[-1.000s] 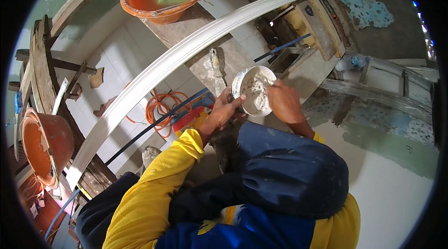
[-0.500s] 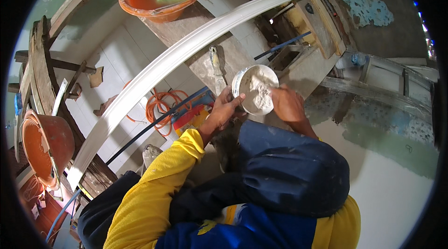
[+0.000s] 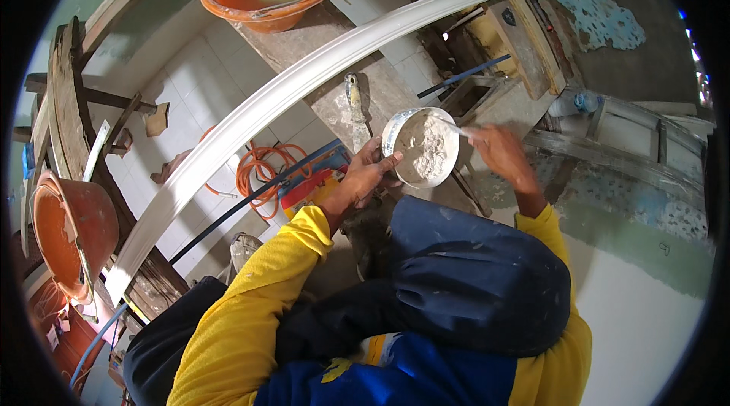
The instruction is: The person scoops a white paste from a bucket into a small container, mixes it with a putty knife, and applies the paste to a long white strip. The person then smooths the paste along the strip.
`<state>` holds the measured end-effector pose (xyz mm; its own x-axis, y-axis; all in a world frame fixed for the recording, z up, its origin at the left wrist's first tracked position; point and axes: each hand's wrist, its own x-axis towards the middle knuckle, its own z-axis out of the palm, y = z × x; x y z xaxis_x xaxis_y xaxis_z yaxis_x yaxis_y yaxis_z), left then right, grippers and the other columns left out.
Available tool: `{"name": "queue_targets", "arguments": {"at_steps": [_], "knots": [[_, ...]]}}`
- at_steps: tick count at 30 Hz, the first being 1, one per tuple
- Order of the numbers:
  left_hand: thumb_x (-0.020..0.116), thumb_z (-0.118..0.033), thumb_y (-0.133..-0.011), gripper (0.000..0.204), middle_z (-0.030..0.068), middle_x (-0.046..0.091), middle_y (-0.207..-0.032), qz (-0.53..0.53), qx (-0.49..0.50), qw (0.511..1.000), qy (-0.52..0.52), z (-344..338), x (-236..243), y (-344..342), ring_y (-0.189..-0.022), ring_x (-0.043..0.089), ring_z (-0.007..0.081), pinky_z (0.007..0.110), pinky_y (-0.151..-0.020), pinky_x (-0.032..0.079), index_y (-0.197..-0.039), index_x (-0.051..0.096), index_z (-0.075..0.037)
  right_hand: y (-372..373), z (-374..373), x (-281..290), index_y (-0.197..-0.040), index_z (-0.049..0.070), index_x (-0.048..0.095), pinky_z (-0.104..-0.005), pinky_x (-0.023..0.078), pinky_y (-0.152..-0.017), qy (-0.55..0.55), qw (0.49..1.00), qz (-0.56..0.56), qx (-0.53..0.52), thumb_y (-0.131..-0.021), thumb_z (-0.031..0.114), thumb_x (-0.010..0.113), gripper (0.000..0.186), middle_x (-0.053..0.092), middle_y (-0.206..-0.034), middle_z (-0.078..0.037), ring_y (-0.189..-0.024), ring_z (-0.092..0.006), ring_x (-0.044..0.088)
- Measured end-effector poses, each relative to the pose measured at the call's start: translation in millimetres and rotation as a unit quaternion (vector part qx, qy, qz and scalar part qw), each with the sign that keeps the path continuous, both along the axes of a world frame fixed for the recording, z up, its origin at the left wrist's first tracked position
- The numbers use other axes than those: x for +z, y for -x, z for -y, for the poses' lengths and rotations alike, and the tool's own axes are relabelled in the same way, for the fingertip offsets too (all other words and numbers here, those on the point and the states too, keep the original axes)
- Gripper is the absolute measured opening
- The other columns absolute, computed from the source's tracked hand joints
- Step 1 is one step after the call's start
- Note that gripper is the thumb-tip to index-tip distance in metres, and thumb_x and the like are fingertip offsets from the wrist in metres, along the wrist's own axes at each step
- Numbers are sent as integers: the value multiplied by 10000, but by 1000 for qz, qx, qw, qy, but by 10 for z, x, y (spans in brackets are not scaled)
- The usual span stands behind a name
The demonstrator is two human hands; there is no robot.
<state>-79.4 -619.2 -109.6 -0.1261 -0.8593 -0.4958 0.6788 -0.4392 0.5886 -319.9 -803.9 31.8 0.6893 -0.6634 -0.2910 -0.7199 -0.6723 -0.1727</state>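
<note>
My left hand (image 3: pixel 366 178) grips the near-left side of a white bowl (image 3: pixel 389 132) with a patterned outer wall, the thumb over its rim. Inside lies a lumpy off-white paste (image 3: pixel 432 155), like plaster or putty. At the bowl's right, my right hand (image 3: pixel 498 149) is closed on a thin, pale spoon-like tool (image 3: pixel 456 128), whose far end reaches over the paste; its exact kind is unclear. Just left of the bowl, a putty knife (image 3: pixel 353 102) with a worn handle lies on a dusty plank (image 3: pixel 327 98).
A long white moulding (image 3: pixel 304 90) arches across in front of me. An orange basin (image 3: pixel 266 18) with greenish water and a sponge stands at the far end. Another orange basin (image 3: pixel 99 216) sits at left. A coiled orange hose (image 3: pixel 255 174) lies on the tiles beyond my left arm.
My right hand has drawn back rightward and up from the bowl's inside, so the tool's shaft now shows. The bowl has shifted slightly right, still in my left hand.
</note>
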Motion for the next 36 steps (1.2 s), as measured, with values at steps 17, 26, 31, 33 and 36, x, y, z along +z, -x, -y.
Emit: {"name": "queue_targets", "arguments": {"at_steps": [17,26,31,33,36], "knots": [[711,-91,-1021,757,164,495,-1532,-52,111,992,-8,-54,6,239,-1389,541,353,586,-1023,579,-1585,208,-129,-472,-904,-70,-1113,163,785,-584,558,-820,-42,995,36,-82,-1008,204,603,214,698,-1005,-179,-968,-435,715],[746,-324,-1021,647,219,540,-1443,-26,35,995,-89,-36,-117,48,-1200,671,351,497,-946,634,-1484,383,-54,-714,-928,-2,-1133,139,766,-541,564,-782,18,997,-67,35,-991,167,586,231,685,-1054,-156,-947,-396,728],[767,-405,-1004,609,175,602,-1320,67,0,995,-76,114,-120,-19,-1090,691,299,462,-921,620,-1395,498,-23,-671,-609,33,-1215,195,768,-538,565,-781,53,998,-36,11,-1005,175,572,288,675,-1083,-141,-909,-389,732],[765,-431,-1002,621,160,645,-1290,44,-31,993,-104,138,-34,-124,-1077,706,277,435,-899,620,-1400,514,-26,-728,-829,-9,-1213,181,768,-534,565,-774,36,996,-66,39,-1006,179,572,285,683,-1030,-135,-905,-384,732],[770,-453,-993,620,144,708,-1213,99,-42,988,-115,89,-38,-199,-1001,747,252,401,-825,626,-1392,527,-45,-608,-774,32,-1220,173,773,-551,550,-765,21,999,-22,24,-1004,174,606,273,663,-1038,-147,-880,-403,713]]}}
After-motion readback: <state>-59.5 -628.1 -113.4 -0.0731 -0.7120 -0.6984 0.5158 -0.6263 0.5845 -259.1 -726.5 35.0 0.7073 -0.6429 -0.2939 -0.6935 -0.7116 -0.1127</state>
